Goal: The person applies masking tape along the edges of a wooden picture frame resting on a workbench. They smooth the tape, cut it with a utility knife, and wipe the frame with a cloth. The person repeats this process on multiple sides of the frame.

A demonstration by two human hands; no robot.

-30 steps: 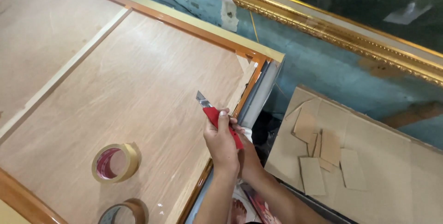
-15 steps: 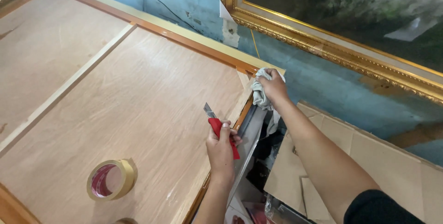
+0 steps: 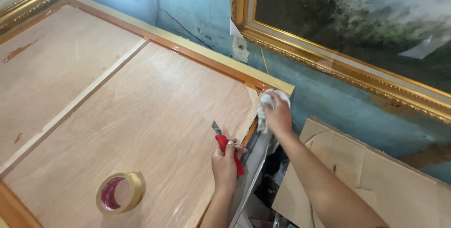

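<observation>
The left hand (image 3: 224,162) is closed around the red handle of a utility knife (image 3: 227,147), its blade pointing toward 11 o'clock over the plywood backing board (image 3: 141,129) of a large frame lying face down. The right hand (image 3: 278,115) is bunched tight on a white cloth (image 3: 268,102) pressed against the frame's corner (image 3: 275,89) at about 1 o'clock from the knife. The blade looks extended and bare; as I judge it, the risk is that the right forearm, which crosses close by at 3 o'clock of the knife hand, could brush the edge, or the tip could score the board if the left hand sags. The cloth rubbing hard at the corner might also nudge the frame. The left wrist is straight, thumb on top of the handle, forearm coming up from 6 o'clock; the right arm reaches out long from 5 o'clock. A roll of tape (image 3: 120,192) lies on the board at 8 o'clock, well apart from both hands
</observation>
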